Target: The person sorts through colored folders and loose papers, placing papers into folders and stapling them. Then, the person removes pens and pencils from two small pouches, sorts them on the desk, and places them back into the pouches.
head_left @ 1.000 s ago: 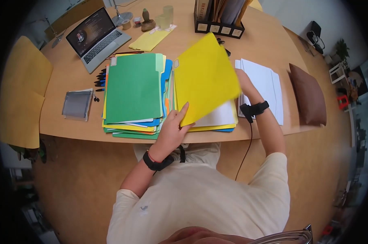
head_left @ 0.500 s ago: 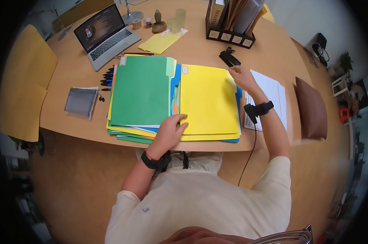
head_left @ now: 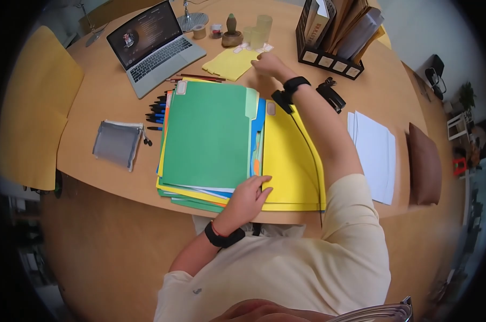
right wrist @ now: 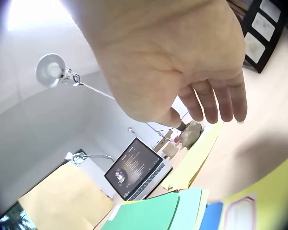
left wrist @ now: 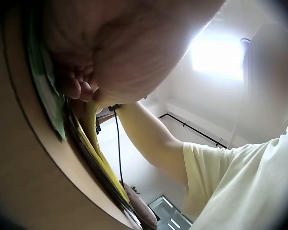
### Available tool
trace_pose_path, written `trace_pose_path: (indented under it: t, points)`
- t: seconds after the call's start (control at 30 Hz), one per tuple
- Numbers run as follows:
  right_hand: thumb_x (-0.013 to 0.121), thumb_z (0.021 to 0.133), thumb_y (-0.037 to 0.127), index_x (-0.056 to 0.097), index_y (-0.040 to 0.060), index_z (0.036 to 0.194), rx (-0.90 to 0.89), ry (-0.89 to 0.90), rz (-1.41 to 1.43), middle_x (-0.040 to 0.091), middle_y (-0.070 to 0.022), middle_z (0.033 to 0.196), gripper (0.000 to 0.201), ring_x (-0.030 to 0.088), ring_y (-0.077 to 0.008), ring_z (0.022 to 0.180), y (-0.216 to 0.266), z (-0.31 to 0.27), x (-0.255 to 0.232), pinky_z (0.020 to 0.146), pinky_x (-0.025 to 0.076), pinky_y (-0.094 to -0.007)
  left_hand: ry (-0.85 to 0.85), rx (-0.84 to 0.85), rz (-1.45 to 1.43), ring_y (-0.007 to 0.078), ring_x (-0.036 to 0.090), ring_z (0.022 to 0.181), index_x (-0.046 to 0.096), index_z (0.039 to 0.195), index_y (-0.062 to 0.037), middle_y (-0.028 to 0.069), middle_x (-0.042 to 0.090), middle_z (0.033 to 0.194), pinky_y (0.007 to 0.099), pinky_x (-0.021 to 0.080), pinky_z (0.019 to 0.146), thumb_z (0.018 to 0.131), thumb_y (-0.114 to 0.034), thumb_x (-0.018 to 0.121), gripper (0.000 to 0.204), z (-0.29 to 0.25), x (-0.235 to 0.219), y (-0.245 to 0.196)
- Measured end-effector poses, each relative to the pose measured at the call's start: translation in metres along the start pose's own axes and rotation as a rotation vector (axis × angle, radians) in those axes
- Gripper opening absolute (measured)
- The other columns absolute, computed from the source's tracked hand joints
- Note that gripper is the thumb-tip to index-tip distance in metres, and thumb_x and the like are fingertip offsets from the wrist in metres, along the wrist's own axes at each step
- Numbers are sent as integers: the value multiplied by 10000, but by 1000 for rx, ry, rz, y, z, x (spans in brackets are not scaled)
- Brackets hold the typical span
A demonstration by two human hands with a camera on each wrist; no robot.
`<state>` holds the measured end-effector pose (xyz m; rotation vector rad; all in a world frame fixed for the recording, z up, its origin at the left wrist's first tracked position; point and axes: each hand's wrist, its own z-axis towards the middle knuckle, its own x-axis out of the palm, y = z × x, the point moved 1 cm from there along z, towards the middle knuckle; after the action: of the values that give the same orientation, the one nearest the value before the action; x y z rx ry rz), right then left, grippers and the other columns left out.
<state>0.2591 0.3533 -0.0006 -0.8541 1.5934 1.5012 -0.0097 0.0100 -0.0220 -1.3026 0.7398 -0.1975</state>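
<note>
The left hand (head_left: 245, 201) rests at the lower edge between the green folder stack (head_left: 208, 134) and the yellow folder stack (head_left: 291, 161), its fingertips on the yellow one. Stretched across the desk, the right hand (head_left: 271, 66) is over the right end of the yellow slips (head_left: 228, 63). In the right wrist view the right hand (right wrist: 182, 67) has loosely extended fingers above the desk, with the yellow slips (right wrist: 194, 155) beyond them. Whether its fingertips touch the slips cannot be told. The left wrist view shows the left hand (left wrist: 120, 52) close up, its fingers partly in shadow.
A laptop (head_left: 157, 51), pens (head_left: 156, 111) and a zip pouch (head_left: 118, 144) are on the left. Behind are a cactus ornament (head_left: 231, 32) and a black file holder (head_left: 329, 59). A black punch-like tool (head_left: 331, 96), white papers (head_left: 373, 155) and a brown case (head_left: 424, 166) lie right.
The yellow folder lifted earlier came down flat on the right stack. The right hand left its upper right corner and moved away and leftward to the slips. The left hand stays near the lower edge.
</note>
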Motion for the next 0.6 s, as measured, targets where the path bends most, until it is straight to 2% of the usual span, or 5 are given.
trace_pose_path:
  t: [0.17,0.37,0.47,0.57,0.6]
  points:
    - [614,943,307,770,-23,1210,140,1,-97,727,-279,1289,452,678,-418,1249,6,49,15,1077,523,-448,25,13,-43,236,526,642,683,1278,6,117,559,830,372,447,628,975,-95,744,325,0,-4,-1]
    - [631,947,363,643,-21,1433,221,14,-161,514,-260,1593,619,479,-412,1490,-19,93,48,1222,398,-487,17,59,-70,247,530,656,669,1292,19,118,561,856,382,461,642,994,-103,732,328,-2,-5,4]
    - [657,943,429,566,-16,1515,232,-84,-228,377,-246,1692,730,428,-397,1528,2,51,45,1236,385,-514,20,57,-68,249,536,656,667,1292,20,122,571,874,381,467,645,995,-106,731,329,-2,-5,2]
    - [680,934,493,552,-34,1517,129,35,-85,510,-267,1596,796,533,-412,1438,-45,86,51,1190,443,-472,33,26,-78,250,542,655,666,1292,22,125,579,890,381,472,649,993,-109,733,333,-2,-6,-1]
    - [694,936,496,611,-44,1444,109,25,20,669,-283,1396,746,646,-424,1289,-42,77,36,1094,514,-442,37,24,-76,250,543,655,665,1292,22,126,581,895,381,473,651,991,-109,734,335,-2,-7,-1]
